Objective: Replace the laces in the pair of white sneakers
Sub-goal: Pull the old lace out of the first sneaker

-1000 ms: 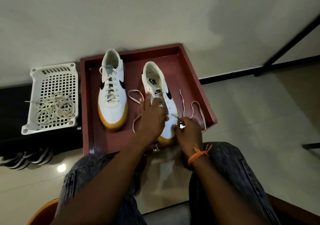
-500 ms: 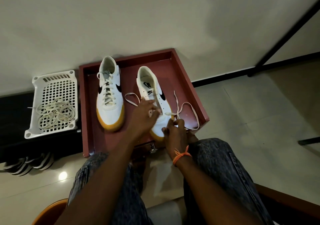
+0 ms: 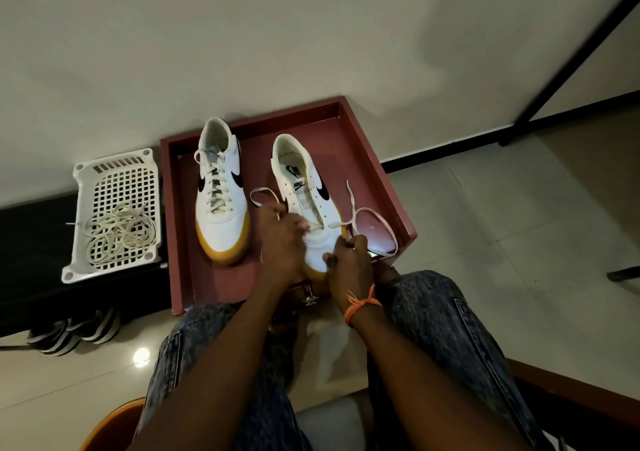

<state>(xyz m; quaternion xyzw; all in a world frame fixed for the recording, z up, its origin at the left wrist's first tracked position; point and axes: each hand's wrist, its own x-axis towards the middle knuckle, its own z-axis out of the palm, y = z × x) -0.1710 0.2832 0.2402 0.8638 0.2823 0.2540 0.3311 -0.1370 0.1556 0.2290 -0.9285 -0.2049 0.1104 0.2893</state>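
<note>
Two white sneakers with orange soles lie in a maroon tray (image 3: 180,228). The left sneaker (image 3: 220,197) is fully laced. The right sneaker (image 3: 304,190) has a cream lace (image 3: 367,213) threaded only through its lowest eyelets, with both ends looping loose over the tray. My left hand (image 3: 282,239) lies over the left side of this shoe and pinches the lace's left end. My right hand (image 3: 349,260), at the toe on the right, pinches the right strand.
A white plastic basket (image 3: 114,173) with a tangle of cream laces (image 3: 119,235) sits left of the tray on a dark shelf. Striped shoes (image 3: 74,332) lie below it. My knees in grey jeans (image 3: 429,319) are close under the tray. Wall behind, tiled floor right.
The view shifted, so the tray sits lower and farther right in frame. My right hand drew the right strand taut across the toe; my left hand moved onto the shoe's left side.
</note>
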